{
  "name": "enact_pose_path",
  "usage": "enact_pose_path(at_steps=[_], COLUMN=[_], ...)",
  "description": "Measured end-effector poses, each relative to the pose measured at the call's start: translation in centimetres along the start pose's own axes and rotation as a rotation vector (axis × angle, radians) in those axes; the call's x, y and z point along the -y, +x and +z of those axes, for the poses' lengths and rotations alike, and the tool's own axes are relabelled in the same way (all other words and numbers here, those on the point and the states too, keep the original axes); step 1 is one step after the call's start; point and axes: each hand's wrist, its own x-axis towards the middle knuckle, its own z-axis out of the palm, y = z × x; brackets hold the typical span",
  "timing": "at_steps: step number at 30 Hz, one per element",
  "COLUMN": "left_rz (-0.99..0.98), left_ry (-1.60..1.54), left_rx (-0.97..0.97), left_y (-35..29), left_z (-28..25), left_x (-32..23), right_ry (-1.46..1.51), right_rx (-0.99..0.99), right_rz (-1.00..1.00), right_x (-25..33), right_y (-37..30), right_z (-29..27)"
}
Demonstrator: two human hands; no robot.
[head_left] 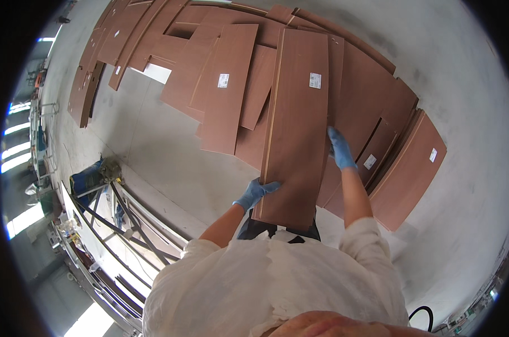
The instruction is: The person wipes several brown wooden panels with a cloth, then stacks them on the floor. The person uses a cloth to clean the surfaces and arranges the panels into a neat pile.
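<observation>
A long reddish-brown wooden panel [297, 129] with a white label stretches out in front of me, its near end close to my body. My left hand [255, 194], in a blue glove, grips its left edge near that end, the thumb lying over the top face. Farther along, on the opposite edge, my right hand [339, 147], also gloved in blue, holds the panel with its fingers partly hidden by the edge. Other brown panels lie beneath and beside it, including a labelled panel [229, 90] to its left.
More brown panels [122, 33] are spread over the grey floor [164, 140] at the far left. A thick panel stack [409, 168] lies to the right. At the lower left stands a metal frame [133, 230], with a dark blue bag-like object [86, 181] beside it.
</observation>
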Motion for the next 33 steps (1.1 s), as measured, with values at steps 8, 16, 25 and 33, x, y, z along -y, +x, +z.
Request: enact_pose_path(at_steps=[8, 16, 25, 33], left_rz=[0.014, 0.158, 0.292, 0.310], left_ry=[0.259, 0.224, 0.034, -0.195], left_rx=[-0.221, -0.284, -0.507, -0.849], left_y=[-6.0, -31.6, -44.8, -59.7], left_z=[-16.0, -33.7, -45.8, -68.3], left_x=[7.8, 26.2, 45.0, 57.4], right_ry=[0.388, 0.314, 0.237, 0.074], right_rx=[-0.013, 0.101, 0.338, 0.565], right_rz=[0.019, 0.012, -0.177, -0.210], right_x=[-4.7, -10.6, -18.3, -20.8], right_y=[-5.0, -31.7, -47.0, -59.2], right_z=[22.6, 42.7, 63.8, 97.9])
